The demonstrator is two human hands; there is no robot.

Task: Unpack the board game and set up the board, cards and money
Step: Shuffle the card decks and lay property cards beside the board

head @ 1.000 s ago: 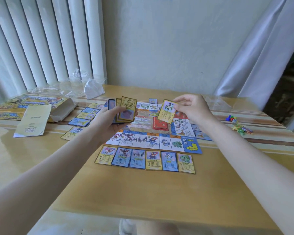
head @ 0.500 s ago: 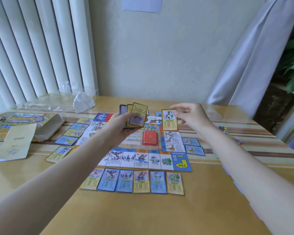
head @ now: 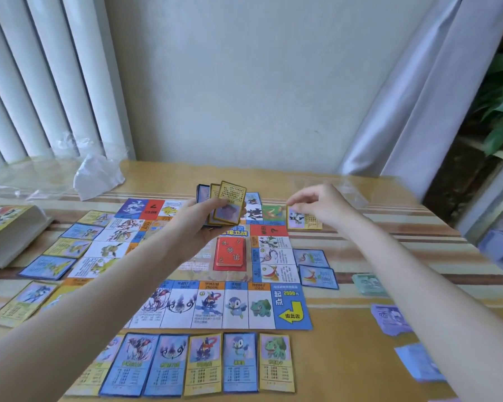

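One square paper game board [head: 215, 274] lies on the one wooden table [head: 346, 367]. Five picture cards form the near row [head: 204, 364], with a sixth partly hidden by the forearm. Three cards sit beside the board's right edge [head: 311, 256]; at least five line its left side [head: 67, 246]. One red card deck [head: 230, 252] rests at centre. Three money stacks (green, purple, blue) [head: 389, 317] lie at right.

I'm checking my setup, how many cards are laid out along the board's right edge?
3: a yellow card at the far end by the right hand, then two blue cards just nearer. None looks hidden.
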